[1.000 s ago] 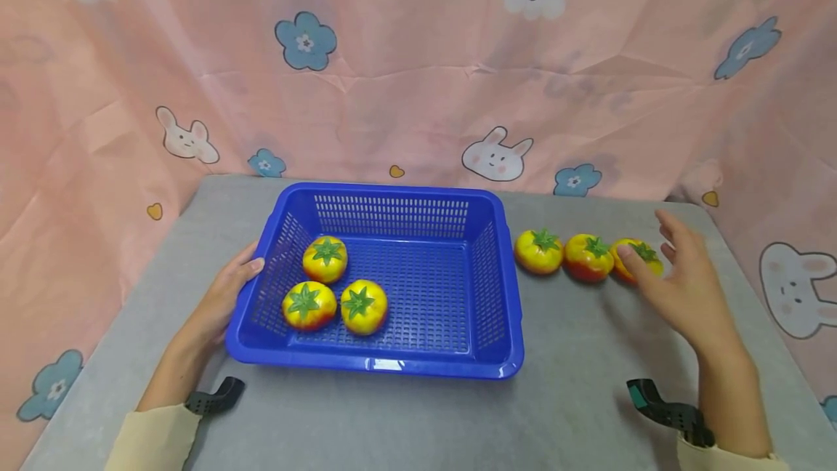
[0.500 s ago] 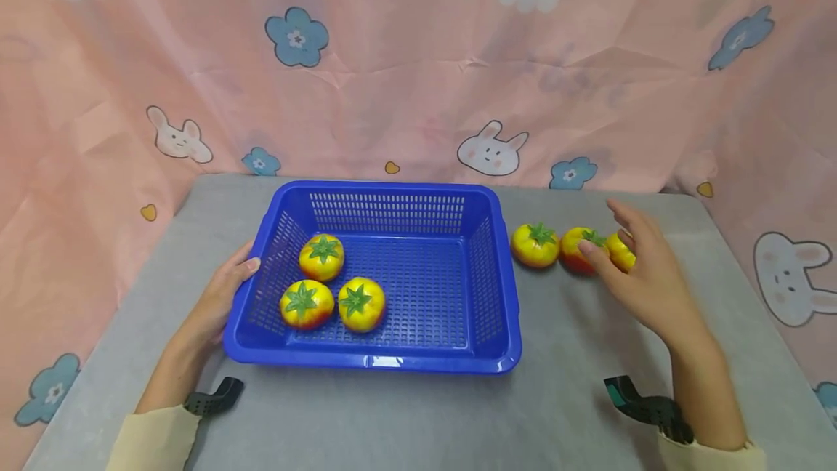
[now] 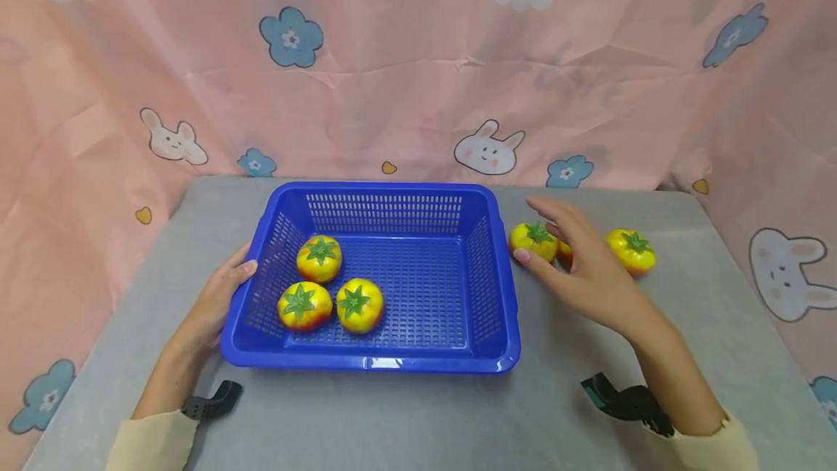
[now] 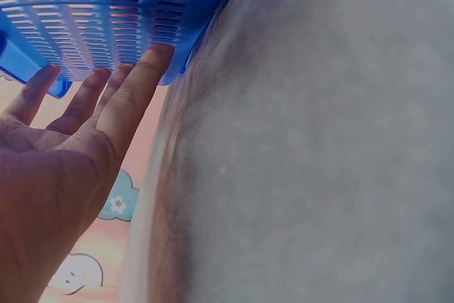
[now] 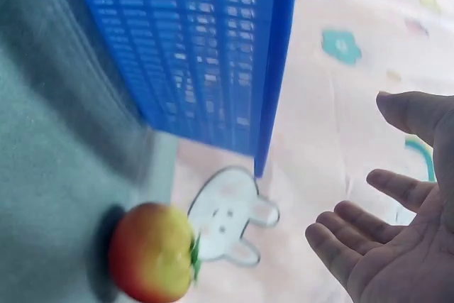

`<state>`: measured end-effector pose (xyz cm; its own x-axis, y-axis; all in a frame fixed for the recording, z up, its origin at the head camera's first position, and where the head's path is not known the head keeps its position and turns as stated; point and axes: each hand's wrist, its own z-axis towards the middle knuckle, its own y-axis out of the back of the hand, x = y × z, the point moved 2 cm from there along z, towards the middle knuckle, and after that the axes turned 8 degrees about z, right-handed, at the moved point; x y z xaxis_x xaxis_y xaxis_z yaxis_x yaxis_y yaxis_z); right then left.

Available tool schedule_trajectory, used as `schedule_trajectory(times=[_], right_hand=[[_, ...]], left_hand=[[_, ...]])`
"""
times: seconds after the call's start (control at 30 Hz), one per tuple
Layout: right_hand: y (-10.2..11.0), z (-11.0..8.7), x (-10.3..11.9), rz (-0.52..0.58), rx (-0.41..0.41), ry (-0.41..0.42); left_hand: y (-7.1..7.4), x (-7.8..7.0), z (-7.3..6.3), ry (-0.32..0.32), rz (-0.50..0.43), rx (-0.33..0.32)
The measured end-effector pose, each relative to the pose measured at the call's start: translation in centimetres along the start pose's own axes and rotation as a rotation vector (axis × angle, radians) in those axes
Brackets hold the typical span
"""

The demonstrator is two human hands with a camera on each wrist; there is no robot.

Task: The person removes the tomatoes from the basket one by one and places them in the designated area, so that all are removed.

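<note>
So I'd call this the reaching step. My right hand is spread, thumb well away from the fingers, hanging by the row of tomatoes to the right of the basket, nothing in it. The left tomato of the row sits just beside the basket, the middle tomato is mostly hidden behind my hand, and the right-hand tomato is in plain sight. Next move, imo: drop lower and close thumb and fingers round one. They look slick, so I'd cup rather than poke.

My left hand grips the basket's left side, thumb at the rim, fingers against the mesh outside.

Basket's a rounded rectangle, shiny blue plastic, slotted walls. Three more tomatoes in its left half: far one, near-left one, near-right one. All squat and glossy, yellow going red, with green star-shaped tops. Grey table looks matte.
</note>
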<state>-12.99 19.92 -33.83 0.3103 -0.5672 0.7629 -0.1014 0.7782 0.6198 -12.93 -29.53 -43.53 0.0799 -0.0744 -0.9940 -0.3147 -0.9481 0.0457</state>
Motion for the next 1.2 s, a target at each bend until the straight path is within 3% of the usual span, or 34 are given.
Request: schedule_trajectory(times=[0.33, 0.77, 1.03, 1.2], right_hand=[[-2.2, 1.5, 3.2, -0.009, 0.148, 0.053], [-4.5, 4.4, 7.5, -0.02, 0.461, 0.123], [-6.5, 6.0, 8.1, -0.059, 0.553, 0.14], [-8.7, 7.0, 8.7, -0.099, 0.67, 0.148]], left_hand=[[0.4, 0.3, -0.3, 0.055, 0.049, -0.021], [-0.4, 0.0, 0.1, 0.002, 0.034, -0.015], [-0.4, -0.3, 0.4, 0.005, 0.015, -0.015], [-0.2, -0.1, -0.1, 0.008, 0.0, -0.024]])
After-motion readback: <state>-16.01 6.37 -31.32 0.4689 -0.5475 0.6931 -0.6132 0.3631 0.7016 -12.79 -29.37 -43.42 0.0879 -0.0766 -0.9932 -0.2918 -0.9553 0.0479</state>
